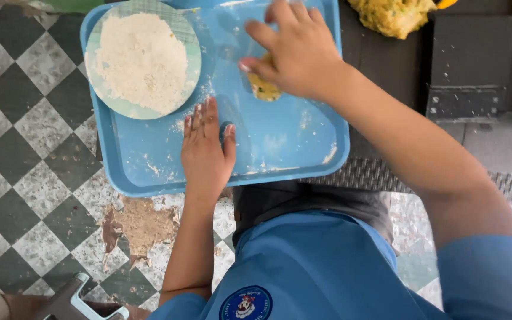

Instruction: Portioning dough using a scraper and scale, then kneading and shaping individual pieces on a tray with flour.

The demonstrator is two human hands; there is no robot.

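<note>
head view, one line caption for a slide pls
Right hand presses yellow dough on a blue tray; left hand lies flat beside a plate of flour.

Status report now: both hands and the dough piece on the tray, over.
Left hand flat on blue tray, holding nothing. Right hand pressing yellow dough piece. Plate of flour beside, not blocking.

One label is seen: a round badge (245,303), dark blue with a white and red emblem, sewn on the blue shirt (315,266) at the bottom edge.
</note>
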